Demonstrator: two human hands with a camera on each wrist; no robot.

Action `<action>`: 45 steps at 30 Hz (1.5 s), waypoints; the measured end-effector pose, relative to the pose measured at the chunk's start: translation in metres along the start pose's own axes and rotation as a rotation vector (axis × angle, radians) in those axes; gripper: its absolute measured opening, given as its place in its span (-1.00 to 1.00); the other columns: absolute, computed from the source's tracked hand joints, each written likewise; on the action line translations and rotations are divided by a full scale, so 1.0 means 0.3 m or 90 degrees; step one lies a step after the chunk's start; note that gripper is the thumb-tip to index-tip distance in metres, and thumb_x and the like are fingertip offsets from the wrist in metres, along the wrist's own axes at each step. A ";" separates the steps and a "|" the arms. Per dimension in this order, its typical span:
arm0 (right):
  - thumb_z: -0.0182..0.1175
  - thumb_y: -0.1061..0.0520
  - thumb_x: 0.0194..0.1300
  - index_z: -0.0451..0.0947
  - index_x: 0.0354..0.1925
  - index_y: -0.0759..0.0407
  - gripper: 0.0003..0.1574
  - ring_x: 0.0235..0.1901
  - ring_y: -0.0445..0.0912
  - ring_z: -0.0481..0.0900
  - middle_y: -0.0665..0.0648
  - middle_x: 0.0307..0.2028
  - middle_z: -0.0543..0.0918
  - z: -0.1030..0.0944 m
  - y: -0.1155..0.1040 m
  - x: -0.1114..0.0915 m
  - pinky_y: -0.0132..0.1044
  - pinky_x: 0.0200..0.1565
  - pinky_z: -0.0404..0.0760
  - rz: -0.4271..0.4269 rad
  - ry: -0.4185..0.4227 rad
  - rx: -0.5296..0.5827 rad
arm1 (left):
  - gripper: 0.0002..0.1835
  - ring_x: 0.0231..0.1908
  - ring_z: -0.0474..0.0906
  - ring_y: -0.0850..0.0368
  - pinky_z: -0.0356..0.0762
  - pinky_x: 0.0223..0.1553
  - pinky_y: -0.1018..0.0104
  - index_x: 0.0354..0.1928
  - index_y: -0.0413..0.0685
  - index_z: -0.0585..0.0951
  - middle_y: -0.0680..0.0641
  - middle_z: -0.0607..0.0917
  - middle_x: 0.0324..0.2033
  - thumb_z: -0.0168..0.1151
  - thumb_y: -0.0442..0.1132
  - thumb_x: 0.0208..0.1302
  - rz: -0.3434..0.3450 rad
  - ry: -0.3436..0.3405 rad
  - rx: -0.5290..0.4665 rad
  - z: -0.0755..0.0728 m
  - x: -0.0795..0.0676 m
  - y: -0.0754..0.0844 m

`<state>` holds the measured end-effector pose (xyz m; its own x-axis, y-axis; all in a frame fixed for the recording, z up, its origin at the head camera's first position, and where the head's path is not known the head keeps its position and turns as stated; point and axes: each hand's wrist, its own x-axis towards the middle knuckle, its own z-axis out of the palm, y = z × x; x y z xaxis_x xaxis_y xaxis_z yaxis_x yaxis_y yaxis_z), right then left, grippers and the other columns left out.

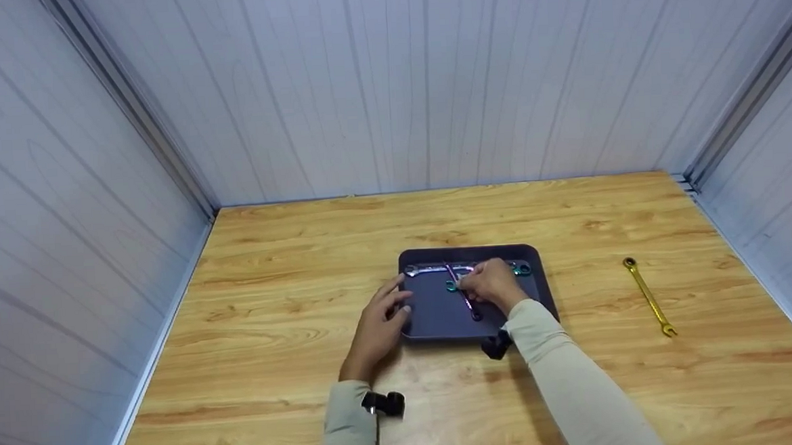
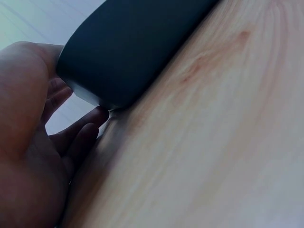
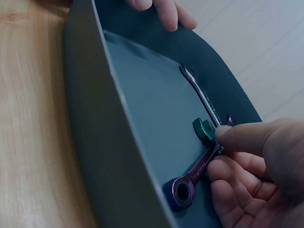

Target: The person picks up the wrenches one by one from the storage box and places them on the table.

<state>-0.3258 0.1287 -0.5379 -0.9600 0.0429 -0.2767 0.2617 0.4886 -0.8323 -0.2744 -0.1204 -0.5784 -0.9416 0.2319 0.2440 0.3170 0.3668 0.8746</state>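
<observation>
My right hand (image 1: 493,284) pinches a green combination wrench (image 3: 204,129) between thumb and fingers, inside the dark tray (image 1: 435,319). The wrench's open end points left and its ring end lies toward the tray's back right corner. Slanting beneath it is a purple wrench (image 1: 469,305), ring end toward the front wall. Along the back wall stretches a silver wrench (image 1: 429,269), partly hidden by my right hand. My left hand (image 1: 376,322) rests at the tray's left side, loosely spread fingers reaching over the rim; its lower fingers touch the tray corner in the left wrist view.
A yellow combination wrench (image 1: 649,297) lies on the wooden table (image 1: 290,275), right of the tray. Pale panel walls (image 1: 389,87) enclose the table at the back and both sides. A black wrist camera (image 1: 496,345) sits close to the tray's front edge.
</observation>
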 end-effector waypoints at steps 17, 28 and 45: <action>0.47 0.24 0.09 0.62 -0.68 0.20 -0.70 -0.67 -0.19 0.51 0.08 -0.69 0.63 0.008 0.000 -0.015 -0.43 -0.63 0.45 -0.010 0.013 -0.033 | -0.69 0.45 0.17 0.11 0.12 0.45 0.12 0.15 -0.21 0.64 0.06 0.37 0.43 0.18 -0.32 0.42 -0.020 -0.003 0.008 0.007 0.003 0.002; 0.43 0.29 0.04 0.52 -0.77 0.18 -0.63 -0.74 -0.18 0.44 0.01 -0.78 0.54 0.006 0.001 -0.011 -0.41 -0.70 0.35 -0.016 0.014 -0.038 | -0.69 0.45 0.17 0.08 0.08 0.46 0.12 0.14 -0.22 0.64 -0.01 0.38 0.43 0.19 -0.34 0.40 -0.012 -0.001 0.002 0.013 0.009 0.003; 0.35 0.29 0.04 0.51 -0.75 0.15 -0.68 -0.75 -0.22 0.39 -0.04 -0.79 0.47 -0.021 0.027 -0.003 -0.45 -0.68 0.35 -0.033 -0.022 0.008 | -0.71 0.43 0.21 0.05 0.14 0.44 0.10 0.11 -0.21 0.65 -0.01 0.41 0.41 0.20 -0.35 0.39 0.013 0.002 0.004 0.016 0.013 0.003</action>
<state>-0.3234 0.1382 -0.5414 -0.9684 -0.0119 -0.2491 0.2133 0.4781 -0.8520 -0.2773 -0.1147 -0.5786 -0.9351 0.2365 0.2639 0.3375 0.3673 0.8667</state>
